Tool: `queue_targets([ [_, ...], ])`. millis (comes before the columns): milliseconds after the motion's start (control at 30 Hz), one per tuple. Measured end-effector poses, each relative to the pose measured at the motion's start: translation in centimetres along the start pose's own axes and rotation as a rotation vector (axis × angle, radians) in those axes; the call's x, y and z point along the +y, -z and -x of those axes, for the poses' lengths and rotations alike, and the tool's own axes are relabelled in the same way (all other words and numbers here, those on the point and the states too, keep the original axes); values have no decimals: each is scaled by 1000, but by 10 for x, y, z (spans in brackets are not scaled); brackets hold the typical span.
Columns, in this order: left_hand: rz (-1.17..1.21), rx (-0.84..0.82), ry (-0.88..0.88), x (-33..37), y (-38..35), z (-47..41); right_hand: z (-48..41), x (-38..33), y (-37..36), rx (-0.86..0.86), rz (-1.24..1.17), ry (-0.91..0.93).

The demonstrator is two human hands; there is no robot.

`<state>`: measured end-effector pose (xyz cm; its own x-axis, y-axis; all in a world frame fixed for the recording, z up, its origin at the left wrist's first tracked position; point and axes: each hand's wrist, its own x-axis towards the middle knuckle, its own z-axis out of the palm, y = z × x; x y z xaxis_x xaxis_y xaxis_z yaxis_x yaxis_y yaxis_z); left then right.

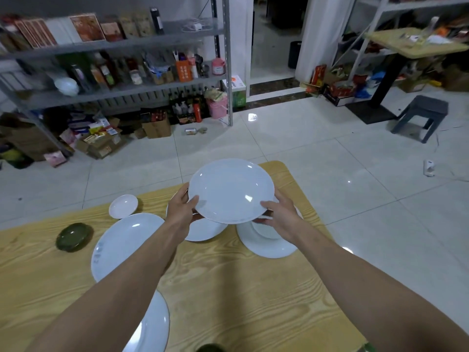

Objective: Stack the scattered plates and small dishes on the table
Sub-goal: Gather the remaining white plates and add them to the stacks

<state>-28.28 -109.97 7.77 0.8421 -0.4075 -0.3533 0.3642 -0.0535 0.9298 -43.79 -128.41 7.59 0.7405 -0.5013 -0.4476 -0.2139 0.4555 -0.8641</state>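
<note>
Plates break if they fall. Your left hand (181, 208) and right hand (280, 214) each grip one edge of the white plate (231, 190), up in the air over the table (228, 288). It looks hard, smooth and slippery, so hold both edges tight.

Print marks the orange box (183, 70) and the white carton (237, 85) by the shelving (227, 47); all too blurred to read.

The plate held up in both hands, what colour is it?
The plate is plain glossy white; the head view shows it best.
</note>
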Motion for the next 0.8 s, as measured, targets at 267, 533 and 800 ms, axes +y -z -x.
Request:
queue_targets([
  [267, -8, -8, 13, -15, 6, -5, -2, 17, -2, -21, -95, -22],
  [533, -85, 87, 131, -48, 23, -9, -13, 26, -6, 108, -200, 20],
  [800, -191, 154, 174, -96, 48, -16, -27, 32, -14, 148, -270, 1],
])
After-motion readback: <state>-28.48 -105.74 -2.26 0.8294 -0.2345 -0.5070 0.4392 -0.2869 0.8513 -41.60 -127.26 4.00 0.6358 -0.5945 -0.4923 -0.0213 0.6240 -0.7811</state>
